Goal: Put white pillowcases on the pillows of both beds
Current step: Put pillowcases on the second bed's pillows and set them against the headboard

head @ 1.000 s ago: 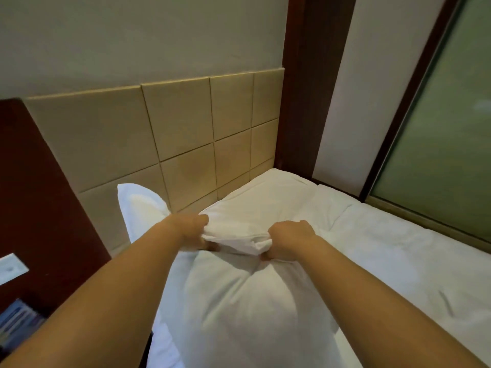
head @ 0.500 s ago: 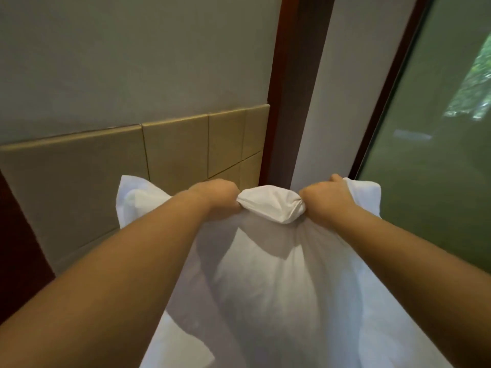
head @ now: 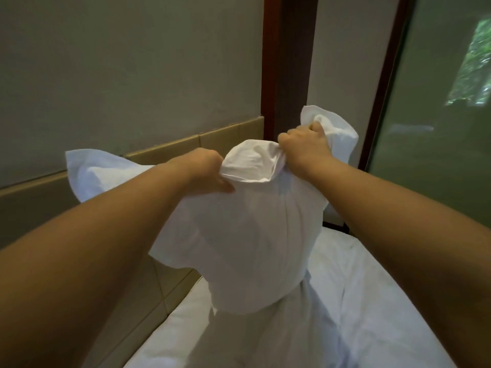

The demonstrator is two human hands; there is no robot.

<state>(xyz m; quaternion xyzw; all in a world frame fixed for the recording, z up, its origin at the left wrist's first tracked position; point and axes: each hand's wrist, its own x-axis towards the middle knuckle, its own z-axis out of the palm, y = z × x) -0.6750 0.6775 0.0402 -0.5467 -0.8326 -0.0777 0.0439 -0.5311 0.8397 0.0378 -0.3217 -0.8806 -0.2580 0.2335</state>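
Note:
A white pillowcase (head: 255, 235) with a pillow bulging inside hangs in the air above the bed (head: 372, 301). My left hand (head: 204, 171) grips the left side of its bunched open edge. My right hand (head: 305, 147) grips the right side of that edge, a little higher. Loose corners of the case flare out at the left and behind my right hand. The lower end of the bundle hangs just over the white sheet.
A tan padded headboard (head: 164, 152) runs along the grey wall to the left. A dark wooden post (head: 289, 62) stands behind the pillow. A frosted glass panel (head: 438, 102) closes off the right side beyond the bed.
Both hands have lifted the pillow in its case off the bed and held it up. My right hand has risen higher than my left.

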